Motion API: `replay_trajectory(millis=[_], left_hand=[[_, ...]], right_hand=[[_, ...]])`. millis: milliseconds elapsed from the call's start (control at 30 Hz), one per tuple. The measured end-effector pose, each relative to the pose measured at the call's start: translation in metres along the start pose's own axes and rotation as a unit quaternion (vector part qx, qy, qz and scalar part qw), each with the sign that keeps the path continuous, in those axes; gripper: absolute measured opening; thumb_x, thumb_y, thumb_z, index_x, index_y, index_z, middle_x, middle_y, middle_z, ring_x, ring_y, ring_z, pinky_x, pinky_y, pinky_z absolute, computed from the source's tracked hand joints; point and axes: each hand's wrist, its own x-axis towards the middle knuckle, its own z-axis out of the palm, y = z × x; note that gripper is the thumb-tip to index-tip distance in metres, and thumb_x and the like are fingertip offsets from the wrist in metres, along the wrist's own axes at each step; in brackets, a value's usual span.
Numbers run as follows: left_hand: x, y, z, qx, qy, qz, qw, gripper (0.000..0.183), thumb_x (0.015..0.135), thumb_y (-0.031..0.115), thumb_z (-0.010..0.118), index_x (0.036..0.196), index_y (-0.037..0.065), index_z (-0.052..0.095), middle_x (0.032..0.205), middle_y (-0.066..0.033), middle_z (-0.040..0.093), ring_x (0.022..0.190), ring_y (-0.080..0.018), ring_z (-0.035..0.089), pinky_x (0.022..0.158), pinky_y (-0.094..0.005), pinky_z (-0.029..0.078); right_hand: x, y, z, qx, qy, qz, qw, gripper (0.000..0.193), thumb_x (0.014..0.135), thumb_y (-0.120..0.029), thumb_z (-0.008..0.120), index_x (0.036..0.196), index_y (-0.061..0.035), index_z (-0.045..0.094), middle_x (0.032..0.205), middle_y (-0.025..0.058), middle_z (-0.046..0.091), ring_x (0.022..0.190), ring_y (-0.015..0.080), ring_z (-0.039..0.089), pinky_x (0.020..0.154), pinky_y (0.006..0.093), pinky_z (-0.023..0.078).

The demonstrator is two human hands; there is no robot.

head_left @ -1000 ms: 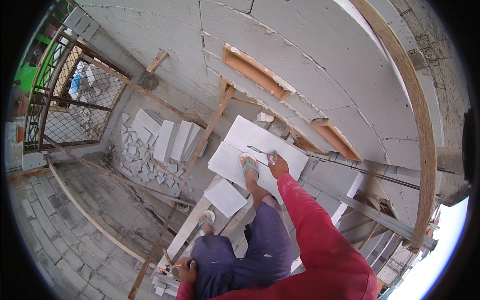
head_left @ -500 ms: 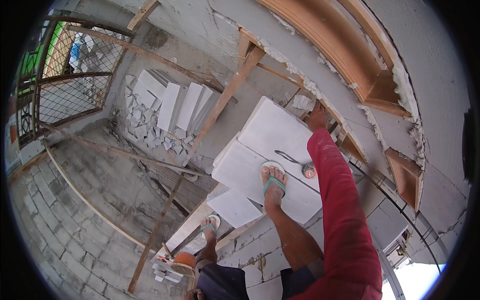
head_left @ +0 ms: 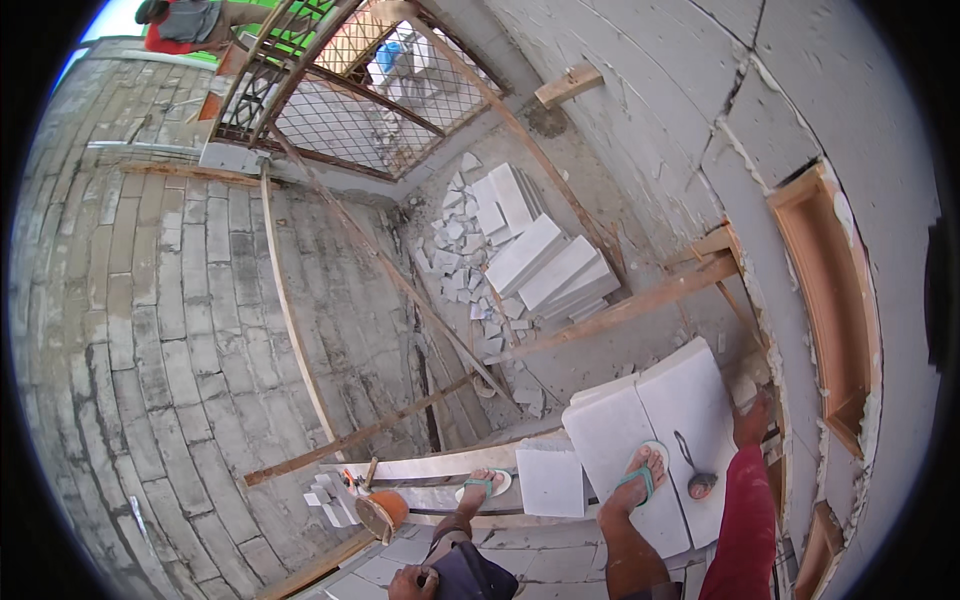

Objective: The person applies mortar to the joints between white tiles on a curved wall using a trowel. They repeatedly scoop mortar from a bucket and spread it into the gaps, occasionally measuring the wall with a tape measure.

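In the head view, the right hand (head_left: 752, 420) is resting by the right edge of the big white slabs (head_left: 690, 400), close to the wall (head_left: 690, 150). Its fingers are looking blurry, so one cannot tell if they are apart or together. A round tool (head_left: 702, 486) with a dark loop is lying on the slabs, left of the red sleeve (head_left: 742, 530). A sandalled foot (head_left: 640, 472) is hiding some slab. The left hand (head_left: 414, 582) is showing beside the dark shorts (head_left: 470, 575); the bottom edge is cutting it off, and one cannot tell what its fingers are doing.
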Motion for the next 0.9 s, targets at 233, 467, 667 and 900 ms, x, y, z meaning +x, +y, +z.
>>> replay_trajectory(millis=[233, 467, 667, 900], left_hand=[[-0.043, 0.000, -0.013, -0.067, 0.051, 0.050, 0.995, 0.050, 0.102, 0.048, 0.055, 0.108, 0.003, 0.076, 0.110, -0.0308, 0.072, 0.106, -0.0508, 0.067, 0.097, -0.0575, 0.050], [-0.036, -0.096, 0.023, -0.157, 0.041, -0.028, 0.986, 0.051, 0.104, 0.046, 0.054, 0.137, 0.008, 0.066, 0.142, -0.0255, 0.062, 0.135, -0.0448, 0.055, 0.114, -0.0548, 0.043], [0.018, -0.147, 0.052, -0.166, -0.013, 0.284, 0.944, 0.049, 0.108, 0.031, 0.048, 0.154, 0.014, 0.054, 0.162, -0.0186, 0.047, 0.151, -0.0392, 0.041, 0.125, -0.0529, 0.033], [0.002, -0.224, -0.033, 0.008, -0.065, 0.204, 0.977, 0.053, 0.109, 0.035, 0.049, 0.157, 0.014, 0.050, 0.165, -0.0177, 0.041, 0.154, -0.0362, 0.034, 0.129, -0.0490, 0.023]], right_hand=[[-0.099, -0.096, -0.085, -0.010, 0.027, -0.084, 0.996, 0.083, 0.086, -0.020, 0.084, 0.154, 0.0045, 0.043, 0.155, 0.0283, 0.048, 0.150, 0.0441, 0.040, 0.126, 0.0492, 0.032], [-0.250, -0.313, -0.168, 0.476, -0.174, -0.175, 0.844, 0.083, 0.087, -0.012, 0.084, 0.154, 0.0066, 0.038, 0.145, 0.0221, 0.056, 0.137, 0.0318, 0.056, 0.115, 0.0435, 0.047], [-0.380, -0.409, -0.159, 0.572, -0.287, -0.075, 0.765, 0.063, 0.093, -0.017, 0.082, 0.145, -0.0050, 0.047, 0.138, 0.0149, 0.062, 0.121, 0.0310, 0.067, 0.099, 0.0535, 0.059], [-0.488, -0.372, -0.045, 0.534, -0.228, 0.052, 0.813, 0.075, 0.091, -0.021, 0.081, 0.153, -0.0083, 0.041, 0.139, 0.0156, 0.060, 0.122, 0.0384, 0.065, 0.095, 0.0648, 0.057]])
